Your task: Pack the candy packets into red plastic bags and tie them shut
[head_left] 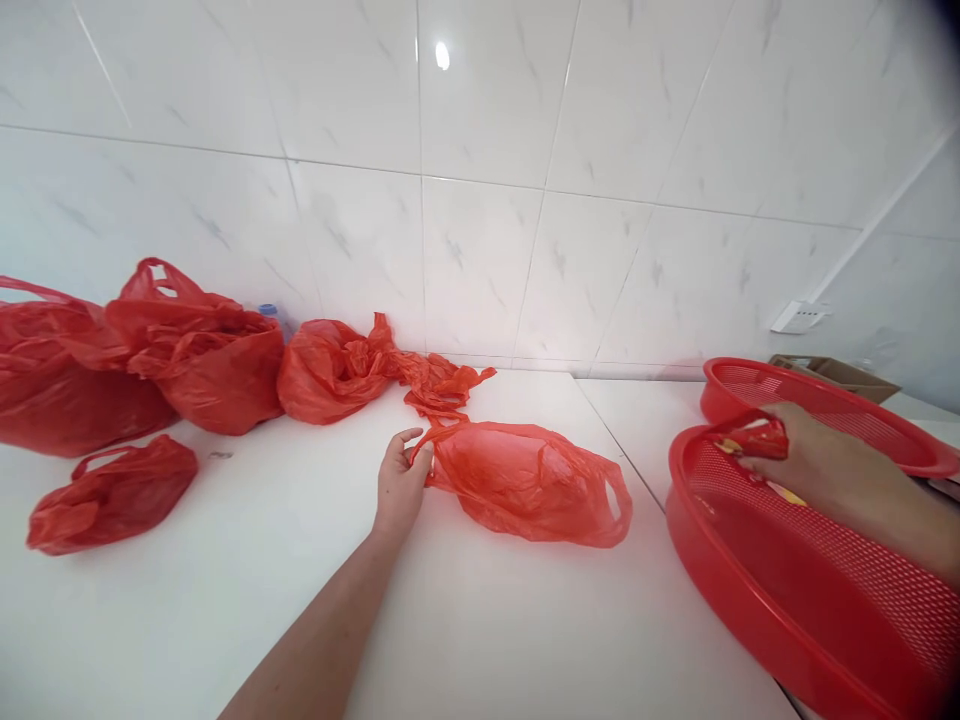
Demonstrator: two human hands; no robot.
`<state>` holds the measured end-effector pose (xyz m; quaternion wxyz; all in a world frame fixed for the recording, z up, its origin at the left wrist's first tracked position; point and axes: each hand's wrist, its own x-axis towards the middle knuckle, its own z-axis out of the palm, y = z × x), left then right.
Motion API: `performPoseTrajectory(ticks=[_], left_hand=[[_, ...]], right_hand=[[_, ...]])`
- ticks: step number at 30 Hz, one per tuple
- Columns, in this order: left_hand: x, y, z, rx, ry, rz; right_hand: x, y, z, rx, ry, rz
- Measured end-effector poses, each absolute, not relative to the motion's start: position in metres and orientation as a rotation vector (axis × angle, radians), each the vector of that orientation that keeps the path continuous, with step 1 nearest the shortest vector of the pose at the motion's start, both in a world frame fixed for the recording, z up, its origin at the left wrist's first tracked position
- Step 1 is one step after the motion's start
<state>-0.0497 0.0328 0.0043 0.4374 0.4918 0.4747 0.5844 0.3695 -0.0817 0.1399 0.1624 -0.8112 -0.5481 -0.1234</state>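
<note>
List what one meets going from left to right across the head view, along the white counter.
red bag, second red bag, crumpled red bag, left hand, flat red bag, red basket

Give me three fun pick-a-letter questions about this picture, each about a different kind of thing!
1. Where is the right hand?
A) over a red mesh basket
B) inside a sink
C) on the tiled wall

2. How many red baskets show?
A) one
B) two
C) five

3. Where is the red plastic bag by the left hand?
A) hanging on a hook
B) lying on the white counter
C) inside a basket

Answers:
1. A, the hand is above the nearer basket.
2. B, a farther red basket sits behind it.
3. B, the bag rests on the counter, touching the left hand.
</note>
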Motion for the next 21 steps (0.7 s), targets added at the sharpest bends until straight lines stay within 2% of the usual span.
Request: performPoseTrajectory(ticks=[5,7,11,15,21], left_hand=[[-0.050,0.030,0.006,1.236,1.111,1.478],[-0.050,0.030,0.005,1.249,1.095,1.491],[-0.050,0.031,0.005,1.283,1.074,1.493],[-0.050,0.032,0.002,1.325,1.073,1.495],[-0.050,0.036,-0.007,1.357,1.102,1.462]], right_hand=[[0.261,-0.075,0.169,-2.109,-1.859,-0.233],[0.222,-0.070,0.161,-1.928,-2.089,-0.109],[0.175,-0.047,0.131,-1.648,-2.440,-0.124],[0.170,-0.022,0.114,-1.662,-2.492,-0.053],[0.213,-0.026,0.132,-1.819,-2.191,0.024]])
